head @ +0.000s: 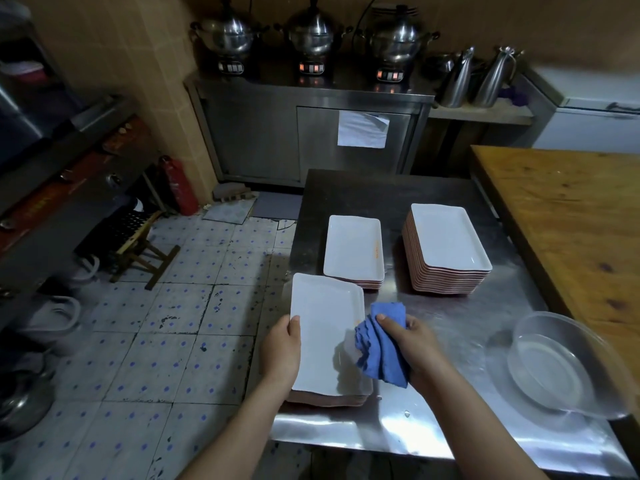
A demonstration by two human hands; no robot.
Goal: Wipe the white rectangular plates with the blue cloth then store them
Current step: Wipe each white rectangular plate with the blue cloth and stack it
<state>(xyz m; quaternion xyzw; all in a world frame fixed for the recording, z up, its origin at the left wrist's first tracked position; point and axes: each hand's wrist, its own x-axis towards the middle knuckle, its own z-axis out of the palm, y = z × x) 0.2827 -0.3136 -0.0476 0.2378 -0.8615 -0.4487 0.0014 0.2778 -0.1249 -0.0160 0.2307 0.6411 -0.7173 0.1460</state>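
Observation:
A white rectangular plate (323,327) tops a short stack at the steel table's near left corner. My left hand (282,348) grips its left edge, thumb on the rim. My right hand (412,344) holds the crumpled blue cloth (381,344) against the plate's right side. Farther back stand a low stack of white plates (353,251) and, to its right, a tall stack of white plates (448,240).
A clear plastic bowl (554,362) sits at the steel table's (450,323) near right. A wooden table (568,216) adjoins on the right. Left of the table is tiled floor (173,323) with a folding stool (138,244). Steel pots stand on the rear counter (311,88).

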